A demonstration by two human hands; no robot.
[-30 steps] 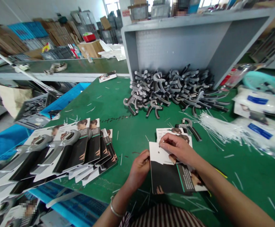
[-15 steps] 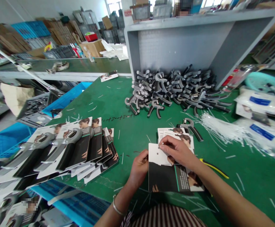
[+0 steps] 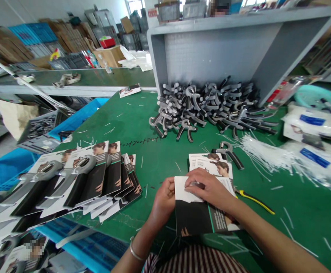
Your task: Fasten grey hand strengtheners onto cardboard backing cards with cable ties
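Note:
A printed backing card [image 3: 193, 220], white at the top and black below, stands tilted in front of me. My left hand [image 3: 164, 201] is closed on its left edge. Across the card's white upper part lies my right hand [image 3: 209, 187], its thumb and fingers pinched together; whatever they hold is hidden. More printed cards [image 3: 224, 168] lie just behind and under my right hand. A grey-and-black hand grip strengthener [image 3: 230, 154] rests beyond them. To the right of the cards lies a yellow-and-black tool handle [image 3: 258, 203], its head mostly covered.
A heap of hand grip strengtheners [image 3: 210, 102] spills from a tipped grey crate [image 3: 210, 49]. White cable ties [image 3: 267, 155] and plastic bags [image 3: 313, 121] lie to the right. Cards with grips attached [image 3: 81, 167] are stacked at left, above blue crates [image 3: 102, 246].
My right hand has lowered and curled over the card's top, covering the holes that showed before. The card has shifted slightly left and down, with my left hand still at its edge.

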